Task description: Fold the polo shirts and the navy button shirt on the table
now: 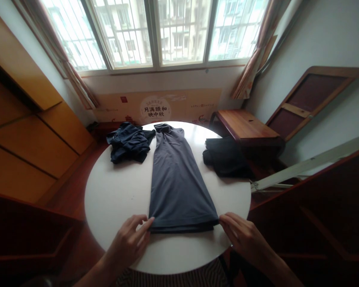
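A grey-blue shirt [177, 179] lies folded lengthwise in a long strip on the round white table [116, 203]. Its dark collar end points to the window, and its wider hem faces me. At the hem's left corner, my left hand [131, 235] pinches the cloth between thumb and finger. My right hand [242, 231] pinches the opposite corner. The layers at the hem do not line up fully; a darker edge shows below the top one.
A crumpled navy garment [130, 142] sits at the table's far left, touching the shirt near its collar. Folded black clothing [225, 157] lies at the right edge. Beyond stand a low wooden table [245, 123] and a barred window [155, 34]; orange cabinets [32, 139] line the left.
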### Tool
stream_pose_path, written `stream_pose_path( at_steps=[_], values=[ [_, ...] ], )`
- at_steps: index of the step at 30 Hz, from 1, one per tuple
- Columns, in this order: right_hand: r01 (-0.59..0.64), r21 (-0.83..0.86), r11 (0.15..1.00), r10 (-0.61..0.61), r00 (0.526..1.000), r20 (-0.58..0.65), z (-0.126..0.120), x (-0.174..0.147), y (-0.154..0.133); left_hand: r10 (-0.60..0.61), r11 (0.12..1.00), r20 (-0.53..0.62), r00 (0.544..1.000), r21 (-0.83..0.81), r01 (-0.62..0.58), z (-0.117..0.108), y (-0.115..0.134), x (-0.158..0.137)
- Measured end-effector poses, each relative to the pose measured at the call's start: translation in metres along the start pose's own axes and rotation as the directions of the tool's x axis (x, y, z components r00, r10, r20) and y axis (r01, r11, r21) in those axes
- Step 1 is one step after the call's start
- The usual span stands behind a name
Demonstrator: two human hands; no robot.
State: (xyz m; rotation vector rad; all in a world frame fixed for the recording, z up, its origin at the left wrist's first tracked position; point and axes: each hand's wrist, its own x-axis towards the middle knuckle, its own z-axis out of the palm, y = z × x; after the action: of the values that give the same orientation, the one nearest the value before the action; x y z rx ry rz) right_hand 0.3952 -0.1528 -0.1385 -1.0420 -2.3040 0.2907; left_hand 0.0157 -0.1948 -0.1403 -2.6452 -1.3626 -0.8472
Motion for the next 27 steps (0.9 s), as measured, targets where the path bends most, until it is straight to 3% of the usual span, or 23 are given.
stream_pose_path(
  at_steps=[4,7,10,14,19,23,27],
  values=[
    [-0.011,0.043,0.999,0.014,0.998,-0.067,0.007,0.009,-0.006,0.057,0.998,0.054,0.997,0.012,-0.058,0.004,0.004,0.016],
    [-0.053,0.066,0.996,0.060,0.991,-0.117,0.008,0.012,-0.006,0.105,0.992,0.007,0.994,-0.067,-0.104,0.002,0.001,0.023],
    [-0.090,0.103,0.991,0.103,0.986,-0.133,0.004,0.014,-0.007,0.057,0.991,-0.080,0.995,-0.118,-0.066,-0.005,-0.006,0.021],
    [0.007,0.140,0.990,0.004,0.997,-0.078,0.003,0.013,-0.011,0.018,0.999,-0.140,0.990,-0.047,-0.025,-0.008,-0.010,0.011],
    [0.101,0.165,0.981,-0.103,0.995,0.007,0.008,0.012,-0.012,-0.035,0.998,-0.048,0.998,0.042,0.037,-0.001,-0.007,0.004],
    [0.092,0.157,0.983,-0.094,0.996,0.006,0.010,0.015,-0.013,0.087,0.993,0.081,0.993,0.067,-0.093,0.001,-0.009,0.006],
    [0.106,0.089,0.990,-0.107,0.994,0.002,0.007,0.012,-0.016,0.249,0.962,0.080,0.965,0.091,-0.256,-0.002,-0.012,0.004]
  ],
)
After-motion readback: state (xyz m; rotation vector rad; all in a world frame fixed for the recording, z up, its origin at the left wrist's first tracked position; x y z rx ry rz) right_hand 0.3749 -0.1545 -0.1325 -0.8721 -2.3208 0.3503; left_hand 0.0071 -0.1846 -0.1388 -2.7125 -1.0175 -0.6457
